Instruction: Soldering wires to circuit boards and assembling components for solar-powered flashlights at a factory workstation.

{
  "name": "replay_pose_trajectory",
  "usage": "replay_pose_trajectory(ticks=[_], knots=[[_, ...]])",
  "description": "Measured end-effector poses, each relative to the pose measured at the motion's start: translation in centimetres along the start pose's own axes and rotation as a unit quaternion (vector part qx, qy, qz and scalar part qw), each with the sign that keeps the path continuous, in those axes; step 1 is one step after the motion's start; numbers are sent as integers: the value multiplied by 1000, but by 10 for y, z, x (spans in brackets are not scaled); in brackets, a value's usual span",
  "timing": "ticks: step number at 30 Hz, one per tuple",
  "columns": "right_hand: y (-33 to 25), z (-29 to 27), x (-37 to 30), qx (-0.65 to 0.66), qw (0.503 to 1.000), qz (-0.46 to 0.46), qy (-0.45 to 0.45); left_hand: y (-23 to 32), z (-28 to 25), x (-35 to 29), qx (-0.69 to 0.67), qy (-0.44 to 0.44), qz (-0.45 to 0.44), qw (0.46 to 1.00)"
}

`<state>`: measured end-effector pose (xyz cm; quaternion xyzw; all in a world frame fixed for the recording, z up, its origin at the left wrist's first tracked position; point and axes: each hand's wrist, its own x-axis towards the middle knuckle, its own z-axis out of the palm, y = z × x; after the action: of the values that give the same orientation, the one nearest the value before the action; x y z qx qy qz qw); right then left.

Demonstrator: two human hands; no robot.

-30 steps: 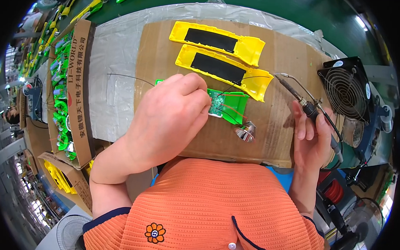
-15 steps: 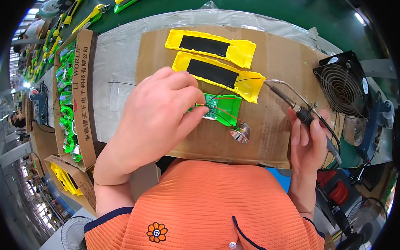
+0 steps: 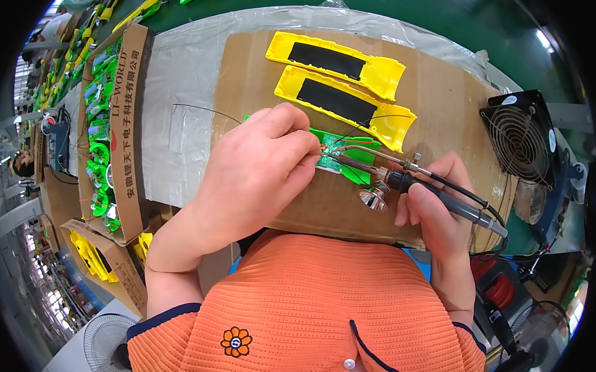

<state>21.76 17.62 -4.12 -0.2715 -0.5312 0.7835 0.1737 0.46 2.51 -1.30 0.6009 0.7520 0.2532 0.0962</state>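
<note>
My left hand is closed in a pinch at the left end of a green circuit board, on a thin wire mostly hidden by the fingertips. The board lies in a green plastic housing, with red and black wires running off it. From the right, my right hand grips a soldering iron like a pen. The iron's tip and the thin metal tube along it reach the board beside my left fingertips. A shiny cone-shaped reflector lies just below the housing, under the iron.
Two yellow housing halves with black pads lie beyond the board on a cardboard sheet. A carton of green parts stands left, with a box of yellow pieces nearer. A black fan stands at the right.
My right hand has brought the soldering iron left and down, its tip now at the board. My left hand stays pinched there. The whole view has shifted slightly.
</note>
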Motion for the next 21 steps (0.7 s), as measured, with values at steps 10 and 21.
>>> replay_pose_trajectory(ticks=[10,21], knots=[[-2,2,0,19,999,22,20,-5,3,-1,-9,4,4,1000],[-5,-6,-1,56,996,-51,43,-3,1,0,-4,-6,2,1000]])
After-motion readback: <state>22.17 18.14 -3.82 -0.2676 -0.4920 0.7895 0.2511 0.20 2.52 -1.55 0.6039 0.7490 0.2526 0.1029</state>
